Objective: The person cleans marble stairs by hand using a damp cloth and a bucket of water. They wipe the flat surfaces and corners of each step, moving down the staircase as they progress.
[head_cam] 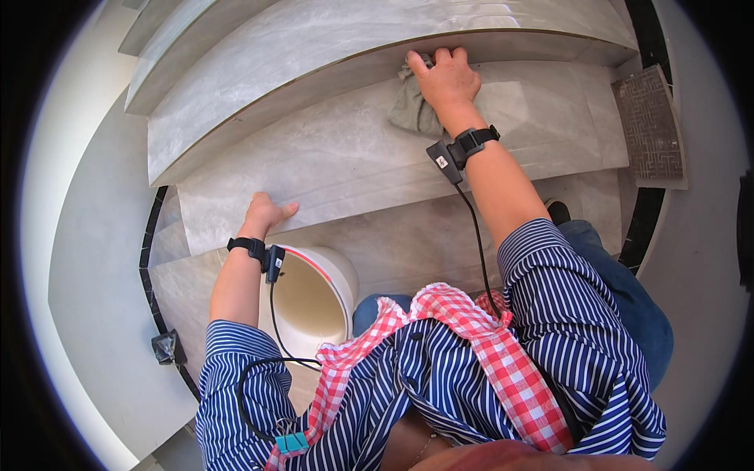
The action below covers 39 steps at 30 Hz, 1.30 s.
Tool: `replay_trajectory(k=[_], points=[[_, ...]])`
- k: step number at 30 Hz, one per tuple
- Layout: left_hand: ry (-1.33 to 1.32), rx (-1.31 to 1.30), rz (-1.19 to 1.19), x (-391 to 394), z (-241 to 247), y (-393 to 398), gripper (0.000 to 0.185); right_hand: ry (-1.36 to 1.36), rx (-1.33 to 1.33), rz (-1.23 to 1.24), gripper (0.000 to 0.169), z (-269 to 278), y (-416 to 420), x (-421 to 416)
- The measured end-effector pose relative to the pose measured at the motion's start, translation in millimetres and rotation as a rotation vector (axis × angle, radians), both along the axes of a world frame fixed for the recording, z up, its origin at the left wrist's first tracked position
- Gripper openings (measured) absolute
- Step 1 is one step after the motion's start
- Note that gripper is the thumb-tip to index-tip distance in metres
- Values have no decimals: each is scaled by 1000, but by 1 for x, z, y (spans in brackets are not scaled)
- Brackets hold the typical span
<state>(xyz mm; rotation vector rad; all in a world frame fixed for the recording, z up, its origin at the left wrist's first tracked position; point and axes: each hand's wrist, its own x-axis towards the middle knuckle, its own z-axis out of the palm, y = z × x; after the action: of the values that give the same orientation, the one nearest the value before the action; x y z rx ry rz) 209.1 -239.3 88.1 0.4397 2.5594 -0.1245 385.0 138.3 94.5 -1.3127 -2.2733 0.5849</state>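
My right hand (449, 79) grips a crumpled grey-green cloth (415, 109) against the back of a grey marble-look stair tread (353, 141), close to the riser (365, 66) of the step above. Part of the cloth hangs out flat to the left below my fingers. My left hand (268, 213) rests on the front edge of the same tread at the left, holding nothing, its thumb spread away from the fingers. Just below it stands a white bucket (350, 277) with a red line at its rim and cloudy liquid inside. Both wrists wear black straps with cabled devices.
More curved steps (247, 65) rise beyond. A brown patterned tile piece (651, 126) leans at the right wall. At the lower left, a small dark object (168, 347) sits by the black border strip (147, 247). My knees and one shoe are close to the lower step.
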Motion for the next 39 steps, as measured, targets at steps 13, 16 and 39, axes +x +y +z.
replay_trajectory(k=[13,16,39], points=[[30,10,0,-5,-1,-3,99,42,68,-13,53,-7,3,-12],[-9,47,19,-2,-1,-9,98,42,48,95,52,-11,0,-5],[-16,29,-10,-6,-13,-4,100,-99,295,-32,54,-40,64,53]])
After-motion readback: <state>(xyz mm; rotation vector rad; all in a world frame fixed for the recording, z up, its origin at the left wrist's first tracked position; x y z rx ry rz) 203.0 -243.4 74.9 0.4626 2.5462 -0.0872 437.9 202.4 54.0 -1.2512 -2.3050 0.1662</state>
